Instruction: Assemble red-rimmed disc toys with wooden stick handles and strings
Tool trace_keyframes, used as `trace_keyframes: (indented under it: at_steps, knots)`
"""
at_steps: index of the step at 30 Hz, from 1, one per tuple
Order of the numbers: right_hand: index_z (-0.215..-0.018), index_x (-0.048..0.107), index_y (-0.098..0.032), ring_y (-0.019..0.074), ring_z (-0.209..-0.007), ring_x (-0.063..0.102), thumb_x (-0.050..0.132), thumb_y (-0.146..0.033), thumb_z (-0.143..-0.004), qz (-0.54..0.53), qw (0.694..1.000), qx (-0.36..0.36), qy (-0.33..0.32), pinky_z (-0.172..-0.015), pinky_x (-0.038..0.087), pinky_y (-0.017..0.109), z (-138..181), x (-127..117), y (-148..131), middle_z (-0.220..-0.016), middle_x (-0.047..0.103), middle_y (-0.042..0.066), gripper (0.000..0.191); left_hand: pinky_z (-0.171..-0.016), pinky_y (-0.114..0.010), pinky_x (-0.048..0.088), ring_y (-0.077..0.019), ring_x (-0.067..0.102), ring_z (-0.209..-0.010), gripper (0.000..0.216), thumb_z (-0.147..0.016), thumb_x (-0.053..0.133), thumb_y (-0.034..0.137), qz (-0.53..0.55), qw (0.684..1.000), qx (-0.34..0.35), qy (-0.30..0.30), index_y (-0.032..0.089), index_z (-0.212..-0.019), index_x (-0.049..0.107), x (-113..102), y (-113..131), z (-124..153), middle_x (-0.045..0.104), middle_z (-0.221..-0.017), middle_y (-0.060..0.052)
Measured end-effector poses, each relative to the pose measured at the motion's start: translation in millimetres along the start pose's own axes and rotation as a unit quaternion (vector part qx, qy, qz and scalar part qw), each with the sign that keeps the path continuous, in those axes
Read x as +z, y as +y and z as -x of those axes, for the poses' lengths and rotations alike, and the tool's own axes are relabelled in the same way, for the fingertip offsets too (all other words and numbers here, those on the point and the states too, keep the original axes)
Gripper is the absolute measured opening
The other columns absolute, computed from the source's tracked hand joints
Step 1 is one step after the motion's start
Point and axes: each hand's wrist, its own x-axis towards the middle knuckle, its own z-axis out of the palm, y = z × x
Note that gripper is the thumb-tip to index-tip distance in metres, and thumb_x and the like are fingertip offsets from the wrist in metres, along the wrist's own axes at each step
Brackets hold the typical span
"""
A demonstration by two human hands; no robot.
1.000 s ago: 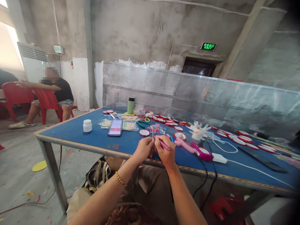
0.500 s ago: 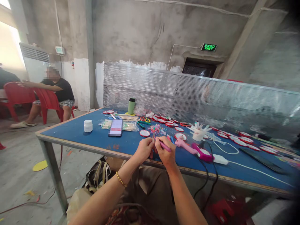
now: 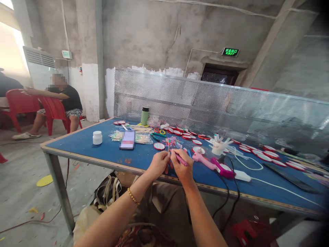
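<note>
Over the dark doorway (image 3: pixel 218 76) in the far wall hangs a lit green sign (image 3: pixel 230 52). Its lower line reads "EXIT" in pale letters. Above that word runs a row of smaller characters, too fine to make out from here. On the table (image 3: pixel 84 145) lies a flat device (image 3: pixel 126 140) with its face blurred over, so it is unreadable. Any print on the white jar (image 3: pixel 97 137) or the green bottle (image 3: pixel 144 116) is too small to tell.

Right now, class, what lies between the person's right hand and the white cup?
The pink glue gun, flat on the blue table, as the head view shows.
</note>
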Motion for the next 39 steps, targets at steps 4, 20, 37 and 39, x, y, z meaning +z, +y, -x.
trace_keyframes:
  at_steps: [4, 20, 37, 39]
  knots:
    - [-0.085, 0.065, -0.021, 0.0151, -0.067, 0.065, 0.054, -0.021, -0.096, 0.0, 1.0, -0.001, 0.011, -0.065, 0.051, 0.026, 0.0, -0.1, 0.1, -0.075, 0.069, 0.002, 0.016, -0.037, -0.018, 0.03, -0.0074, 0.051, -0.036, 0.034, -0.091, 0.046, 0.045, 0.003, 1.0, 0.003, -0.001, 0.017, -0.073, 0.054, 0.2, -0.4, 0.3, 0.065, -0.063, 0.0]
    - [-0.085, 0.065, -0.02, 0.0143, -0.066, 0.064, 0.055, -0.019, -0.095, 0.005, 1.0, -0.006, 0.017, -0.066, 0.05, 0.025, 0.6, 0.3, 2.2, -0.075, 0.068, 0.002, 0.014, -0.037, -0.018, 0.03, -0.0078, 0.051, -0.036, 0.031, -0.09, 0.047, 0.042, 0.008, 1.0, 0.008, 0.0, 0.017, -0.074, 0.055, 0.5, -2.2, -1.0, 0.065, -0.063, 0.0]
    - [-0.082, 0.064, -0.02, 0.0144, -0.065, 0.064, 0.055, -0.02, -0.096, 0.009, 1.0, -0.006, 0.019, -0.064, 0.05, 0.025, -0.1, -0.3, 1.4, -0.073, 0.068, 0.002, 0.016, -0.037, -0.019, 0.03, -0.0082, 0.051, -0.035, 0.028, -0.089, 0.046, 0.04, 0.006, 1.0, 0.001, 0.0, 0.018, -0.074, 0.054, 0.0, 0.1, 0.2, 0.066, -0.063, -0.001]
    - [-0.082, 0.064, -0.02, 0.0143, -0.064, 0.064, 0.055, -0.02, -0.096, 0.009, 1.0, -0.002, 0.02, -0.063, 0.049, 0.025, 0.1, -0.6, 1.2, -0.073, 0.068, 0.002, 0.016, -0.037, -0.019, 0.03, -0.0082, 0.051, -0.035, 0.029, -0.089, 0.046, 0.041, 0.005, 1.0, 0.002, -0.001, 0.018, -0.073, 0.054, -0.2, -0.4, -0.1, 0.065, -0.061, -0.001]
